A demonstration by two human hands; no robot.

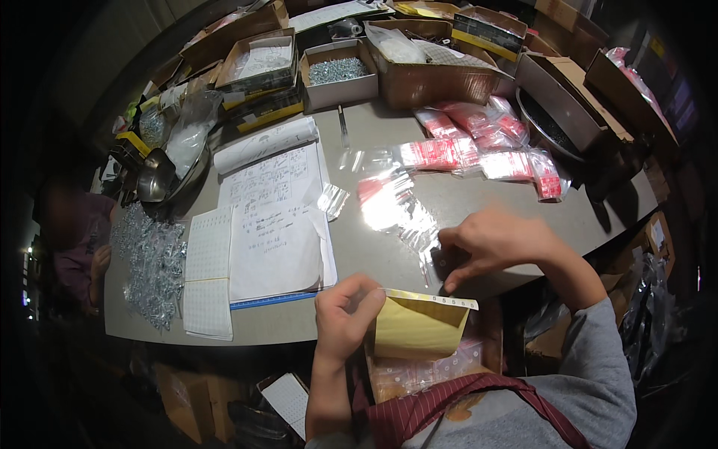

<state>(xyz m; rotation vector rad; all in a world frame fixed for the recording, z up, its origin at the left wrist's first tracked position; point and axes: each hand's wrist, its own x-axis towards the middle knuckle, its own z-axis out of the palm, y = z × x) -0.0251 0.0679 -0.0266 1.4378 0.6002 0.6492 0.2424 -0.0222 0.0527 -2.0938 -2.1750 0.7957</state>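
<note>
My left hand [345, 313] pinches the corner of a sticker sheet [419, 329] with a yellow backing, curled over so that a white strip of printed labels shows along its top edge. The sheet hangs over a cardboard box [490, 333] at my lap, in which clear bags [449, 363] with small round labels lie. At the table's front edge, my right hand [497, 239] is slightly blurred, its thumb and forefinger apart. Just beside its fingertips lies a fanned row of clear zip bags [404, 213] with red print, shining in the light.
Packs of red-printed bags [449, 153] lie farther back. At left are papers [273, 247], a booklet [208, 269] and a heap of small bagged metal parts [153, 262]. Boxes line the back, one with screws [338, 71]. A pen [343, 126] lies mid-table. Another person [78, 247] sits at left.
</note>
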